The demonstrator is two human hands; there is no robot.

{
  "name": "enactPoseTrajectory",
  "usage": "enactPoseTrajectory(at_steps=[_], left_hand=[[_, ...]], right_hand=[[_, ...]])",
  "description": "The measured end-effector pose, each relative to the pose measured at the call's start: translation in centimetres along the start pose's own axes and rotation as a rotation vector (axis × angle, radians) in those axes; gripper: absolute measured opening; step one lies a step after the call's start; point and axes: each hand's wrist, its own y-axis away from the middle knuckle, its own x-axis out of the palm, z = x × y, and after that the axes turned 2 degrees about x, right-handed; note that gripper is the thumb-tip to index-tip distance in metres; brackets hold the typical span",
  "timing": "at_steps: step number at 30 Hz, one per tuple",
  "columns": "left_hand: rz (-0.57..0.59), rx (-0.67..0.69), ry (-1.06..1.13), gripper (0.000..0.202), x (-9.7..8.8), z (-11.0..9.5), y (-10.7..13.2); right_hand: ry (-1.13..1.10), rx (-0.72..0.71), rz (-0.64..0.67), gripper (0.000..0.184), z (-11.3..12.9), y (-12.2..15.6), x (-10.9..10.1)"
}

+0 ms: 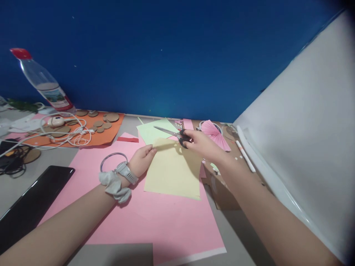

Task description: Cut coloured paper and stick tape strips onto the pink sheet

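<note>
My left hand (142, 159) pinches the upper left edge of a pale yellow sheet of paper (173, 173). In my right hand (200, 143) is a pair of scissors (169, 132) with black handles, its blades pointing left above the sheet's top edge. Whether the blades touch the yellow paper I cannot tell. Beneath the yellow sheet lies a large pink sheet (133, 221), and a light green sheet (146, 131) rests behind it. A red paper strip (127, 139) lies left of the green sheet.
A black phone-like slab (39, 199) lies at left. Behind it are tangled white cables (79, 135), an orange sheet (111, 135) with cardboard discs, and a bottle (51, 88). At right are a pink paper fan (215, 133), cardboard (227, 192), and a white marker (245, 156). A blue wall (166, 55) stands behind.
</note>
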Motion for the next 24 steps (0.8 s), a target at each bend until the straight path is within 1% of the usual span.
enactPoseTrajectory(at_steps=[3, 7, 10, 13, 14, 15, 16, 17, 19, 20, 21, 22, 24], left_hand=[[0.011, 0.001, 0.003, 0.035, -0.1, -0.2, 0.0], [-0.011, 0.01, 0.008, 0.038, -0.1, -0.4, 0.0], [-0.017, 0.012, 0.027, 0.038, 0.0, -0.5, 0.1], [-0.024, 0.014, 0.064, 0.036, 0.1, -0.8, 0.3], [-0.042, 0.018, 0.076, 0.035, 0.0, -1.0, 0.4], [-0.07, 0.026, 0.086, 0.036, 0.0, -1.3, 0.4], [-0.111, 0.034, 0.101, 0.036, -0.1, -1.6, 0.5], [-0.165, 0.043, 0.12, 0.037, -0.2, -2.0, 0.4], [-0.283, 0.059, 0.179, 0.036, -0.2, -2.9, 0.0], [-0.334, 0.063, 0.209, 0.034, -0.1, -3.3, -0.4], [-0.342, 0.063, 0.231, 0.03, 0.3, -3.7, -1.0], [-0.307, 0.032, 0.253, 0.026, 0.9, -4.1, -1.8], [-0.262, -0.014, 0.276, 0.024, 2.8, -4.7, -3.9]], right_hand=[[-0.006, 0.027, -0.023, 0.009, -0.3, 0.6, -0.5], [-0.029, 0.097, -0.045, 0.011, -1.6, 2.1, -1.6], [-0.111, 0.199, -0.079, 0.008, -2.6, 3.8, -1.9], [-0.143, 0.217, -0.121, 0.008, -3.4, 5.9, -1.9], [-0.151, 0.214, -0.173, 0.007, -3.6, 6.8, -1.9], [-0.146, 0.22, -0.265, 0.005, -3.9, 7.7, -2.1], [-0.159, 0.255, -0.386, 0.001, -4.3, 8.6, -2.4], [-0.226, 0.294, -0.545, 0.005, -4.8, 9.5, -2.8], [-0.266, 0.316, -0.741, 0.013, -6.0, 11.1, -3.8], [-0.301, 0.332, -0.859, 0.017, -6.7, 11.8, -4.3], [-0.433, 0.364, -1.055, 0.02, -7.4, 12.3, -4.7], [-0.568, 0.375, -1.17, 0.022, -8.0, 12.7, -5.1], [-0.671, 0.376, -1.297, 0.024, -9.1, 13.0, -5.6]])
